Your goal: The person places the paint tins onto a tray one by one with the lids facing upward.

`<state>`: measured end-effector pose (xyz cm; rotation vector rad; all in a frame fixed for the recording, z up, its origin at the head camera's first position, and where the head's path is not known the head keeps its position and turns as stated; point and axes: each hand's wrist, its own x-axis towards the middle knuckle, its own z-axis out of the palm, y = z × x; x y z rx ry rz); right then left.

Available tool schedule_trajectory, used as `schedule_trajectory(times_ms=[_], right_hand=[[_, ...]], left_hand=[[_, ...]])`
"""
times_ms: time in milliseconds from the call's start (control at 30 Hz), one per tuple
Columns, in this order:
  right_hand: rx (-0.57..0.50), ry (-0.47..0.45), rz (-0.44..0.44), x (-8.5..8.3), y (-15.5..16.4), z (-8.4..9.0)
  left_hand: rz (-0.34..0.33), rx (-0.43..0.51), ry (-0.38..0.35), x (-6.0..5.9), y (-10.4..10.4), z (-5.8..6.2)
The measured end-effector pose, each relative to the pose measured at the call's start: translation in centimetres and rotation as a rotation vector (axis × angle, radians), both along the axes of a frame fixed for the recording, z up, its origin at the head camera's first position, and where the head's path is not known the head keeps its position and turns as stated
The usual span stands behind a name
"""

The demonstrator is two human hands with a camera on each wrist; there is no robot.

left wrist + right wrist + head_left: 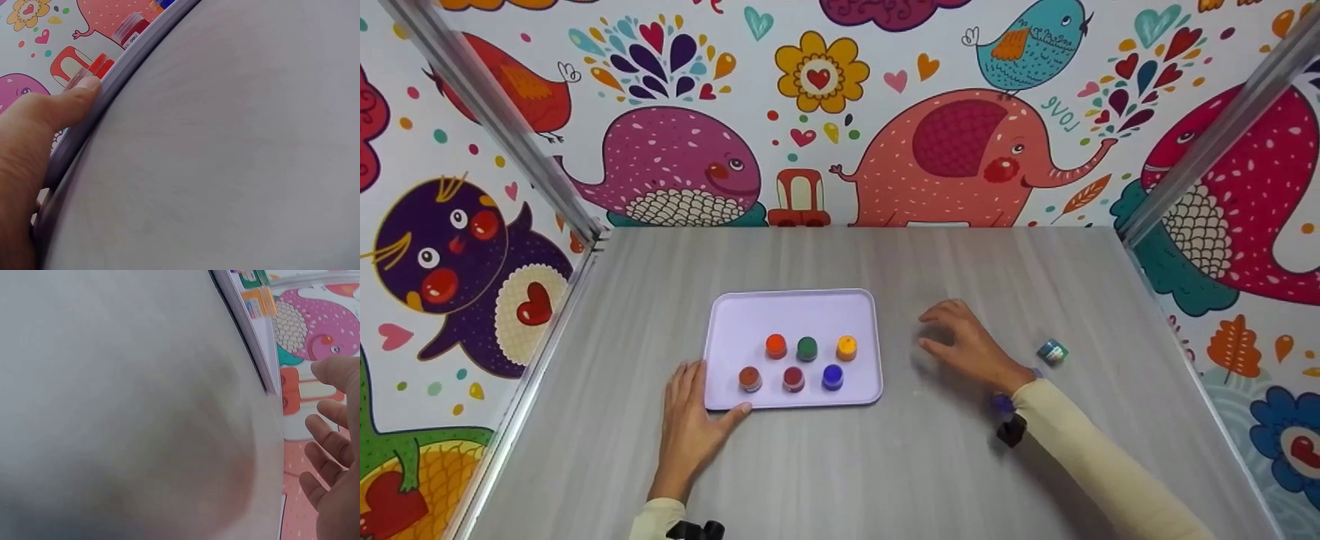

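Note:
A pale lilac tray point(750, 311) lies on the grey table and carries several small paint pots: orange point(775, 346), green point(807, 349), yellow point(847, 348), brown point(749, 379), dark red point(793, 379) and blue point(832, 376). My left hand point(690, 420) rests flat on the table at the tray's near left corner, its thumb point(79, 98) touching the tray rim point(121, 73). My right hand point(967, 345) hovers right of the tray with loosely spread fingers point(329, 464), holding nothing. A small teal-capped pot point(1052, 352) lies on the table to the right of that hand.
Cartoon-patterned walls enclose the table on three sides, with metal posts point(487, 112) at the back corners. A wrist camera strap point(1011, 429) sits on my right forearm.

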<state>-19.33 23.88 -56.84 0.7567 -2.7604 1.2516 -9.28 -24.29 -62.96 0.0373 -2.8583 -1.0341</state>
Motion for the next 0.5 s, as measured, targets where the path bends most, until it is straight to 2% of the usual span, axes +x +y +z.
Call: schedule_trajectory(times_ms=[200, 400, 500], right_hand=[[-0.002, 0.016, -0.069, 0.6, 2.6, 0.1], [0.015, 0.060, -0.131, 1.1, 5.0, -0.3], [0.031, 0.054, -0.158, 1.4, 6.0, -0.5]], left_hand=[[0.000, -0.002, -0.022, 0.0, 0.1, 0.0], [-0.012, 0.005, 0.041, -0.1, -0.1, -0.2], [-0.013, 0.006, 0.049, 0.0, -0.2, -0.3]])
